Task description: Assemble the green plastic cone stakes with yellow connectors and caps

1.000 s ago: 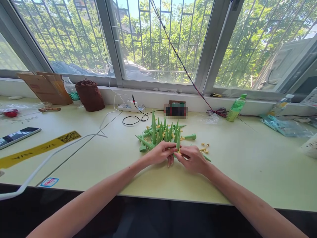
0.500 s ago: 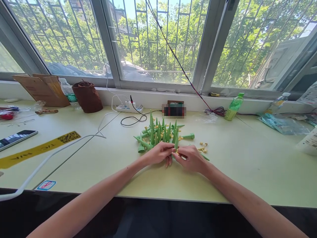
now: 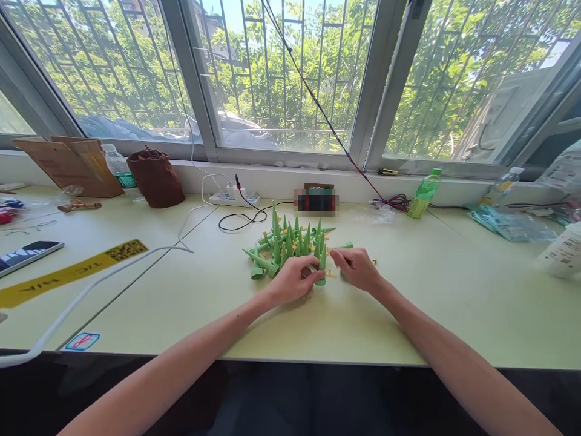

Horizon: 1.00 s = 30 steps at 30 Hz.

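My left hand (image 3: 295,278) is closed round an upright green plastic cone (image 3: 322,266), gripping it near its base. A small yellow piece (image 3: 330,274) sticks out from the right side of that cone. Just right of it is my right hand (image 3: 359,269), its fingers curled together and apart from the cone; whatever they may hold is hidden. Beyond both hands stands a cluster of green cones (image 3: 276,239), several upright and some lying down, with yellow bits among them. Another green piece (image 3: 348,245) lies behind my right fingers.
Along the windowsill are a power strip (image 3: 233,198), a brown pouch (image 3: 157,178), a green drink bottle (image 3: 424,194) and bundled wires (image 3: 396,202). A phone (image 3: 29,257) and a white cable (image 3: 97,284) lie at left. A white cup (image 3: 563,254) stands at right.
My right hand has drawn away from the cone to the right, uncovering the yellow piece on its side. My left hand still grips the cone. The view has shifted slightly.
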### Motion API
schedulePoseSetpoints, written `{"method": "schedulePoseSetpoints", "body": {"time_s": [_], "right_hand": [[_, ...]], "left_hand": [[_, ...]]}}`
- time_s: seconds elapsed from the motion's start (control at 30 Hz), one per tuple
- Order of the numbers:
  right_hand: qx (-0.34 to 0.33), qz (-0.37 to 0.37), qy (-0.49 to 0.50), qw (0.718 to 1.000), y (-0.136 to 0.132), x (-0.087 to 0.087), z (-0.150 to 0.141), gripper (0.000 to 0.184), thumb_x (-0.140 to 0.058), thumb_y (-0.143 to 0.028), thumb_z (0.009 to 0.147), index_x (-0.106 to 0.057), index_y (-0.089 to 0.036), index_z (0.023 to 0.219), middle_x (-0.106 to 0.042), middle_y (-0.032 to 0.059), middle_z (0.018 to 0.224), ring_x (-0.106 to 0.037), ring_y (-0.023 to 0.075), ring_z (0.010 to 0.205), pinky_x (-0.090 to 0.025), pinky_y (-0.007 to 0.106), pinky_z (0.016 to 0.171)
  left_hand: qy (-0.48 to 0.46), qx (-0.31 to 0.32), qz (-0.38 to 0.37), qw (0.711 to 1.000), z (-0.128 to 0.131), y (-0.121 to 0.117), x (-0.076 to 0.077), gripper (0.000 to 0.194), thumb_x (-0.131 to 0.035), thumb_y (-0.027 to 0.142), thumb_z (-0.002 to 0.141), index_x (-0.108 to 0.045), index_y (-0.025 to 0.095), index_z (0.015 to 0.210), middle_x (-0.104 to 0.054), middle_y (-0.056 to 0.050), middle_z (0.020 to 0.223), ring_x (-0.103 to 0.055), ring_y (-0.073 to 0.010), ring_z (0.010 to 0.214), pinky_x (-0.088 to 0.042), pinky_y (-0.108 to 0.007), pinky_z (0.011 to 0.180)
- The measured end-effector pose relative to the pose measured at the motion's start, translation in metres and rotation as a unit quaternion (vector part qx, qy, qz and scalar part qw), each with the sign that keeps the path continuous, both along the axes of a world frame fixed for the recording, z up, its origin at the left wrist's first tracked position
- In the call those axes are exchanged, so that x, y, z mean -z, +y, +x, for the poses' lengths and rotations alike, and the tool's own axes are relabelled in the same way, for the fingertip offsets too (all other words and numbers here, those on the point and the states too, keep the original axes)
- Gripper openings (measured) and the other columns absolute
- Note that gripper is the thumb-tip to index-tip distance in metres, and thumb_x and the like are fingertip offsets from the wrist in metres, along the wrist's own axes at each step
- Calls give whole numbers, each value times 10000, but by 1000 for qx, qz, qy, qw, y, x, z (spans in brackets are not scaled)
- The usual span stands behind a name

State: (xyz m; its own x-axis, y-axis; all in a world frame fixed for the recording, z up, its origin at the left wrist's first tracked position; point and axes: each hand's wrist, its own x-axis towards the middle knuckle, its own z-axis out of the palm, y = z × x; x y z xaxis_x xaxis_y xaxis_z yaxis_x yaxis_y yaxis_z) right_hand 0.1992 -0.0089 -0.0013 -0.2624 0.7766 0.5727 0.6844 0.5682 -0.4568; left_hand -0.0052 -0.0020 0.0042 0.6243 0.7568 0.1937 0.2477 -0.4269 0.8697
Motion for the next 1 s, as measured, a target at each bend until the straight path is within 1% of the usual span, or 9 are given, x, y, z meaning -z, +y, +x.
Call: {"method": "schedulePoseSetpoints", "body": {"time_s": [0.07,0.17,0.23,0.33,0.43,0.5,0.57,0.73,1.0], "right_hand": [[70,7,-23,997,6,-3,12,514,-400,-455,967,-355,-186,532,-299,-49,483,-224,97,501,-232,257,511],[141,-28,-76,987,14,-8,33,489,-449,-418,933,-420,-182,505,-388,-23,462,-276,107,489,-238,265,507],[155,-70,-117,978,17,-12,45,431,-501,-381,890,-479,-181,509,-456,-3,482,-331,116,495,-241,265,501],[126,-134,-135,974,19,-18,57,321,-532,-330,849,-591,-175,574,-555,16,548,-429,125,536,-290,250,514],[82,-190,-126,970,17,-24,62,205,-566,-283,802,-680,-173,672,-646,28,644,-535,137,609,-363,237,563],[69,-203,-122,969,16,-27,64,178,-573,-257,787,-705,-173,703,-673,32,683,-568,140,634,-396,237,596],[87,-193,-124,969,17,-28,68,174,-576,-246,786,-715,-173,712,-683,36,700,-574,142,639,-409,242,610],[195,-190,-141,952,25,-21,84,139,-596,-226,781,-728,-188,764,-701,48,745,-587,153,660,-408,249,602],[176,-231,-162,943,27,-12,86,63,-649,-184,745,-711,-177,733,-696,58,803,-604,160,722,-422,239,614]], "left_hand": [[30,-24,68,997,0,1,2,216,-581,367,875,-534,166,811,-533,38,548,-504,-92,452,-400,-204,472],[55,-45,145,987,0,3,5,139,-583,292,863,-550,163,821,-552,20,654,-507,-94,528,-399,-210,522],[68,-58,178,980,0,4,6,109,-588,260,853,-549,163,820,-545,16,694,-499,-99,567,-396,-218,553],[81,-82,210,971,0,4,7,120,-602,244,844,-531,165,790,-524,17,717,-472,-102,588,-381,-230,580],[85,-89,217,968,0,3,7,135,-607,241,846,-518,166,778,-523,16,749,-460,-97,590,-374,-235,595],[86,-91,215,969,0,2,6,145,-610,250,848,-515,166,776,-529,15,768,-453,-94,589,-372,-236,598],[84,-97,211,969,0,1,6,148,-618,272,848,-524,168,800,-530,16,772,-445,-95,590,-369,-236,596],[71,-117,199,971,1,-1,2,211,-633,358,845,-541,174,895,-491,40,698,-407,-97,566,-345,-233,575],[81,-118,206,968,1,-2,2,178,-627,327,832,-562,170,884,-498,35,681,-420,-105,576,-333,-233,576]]}}
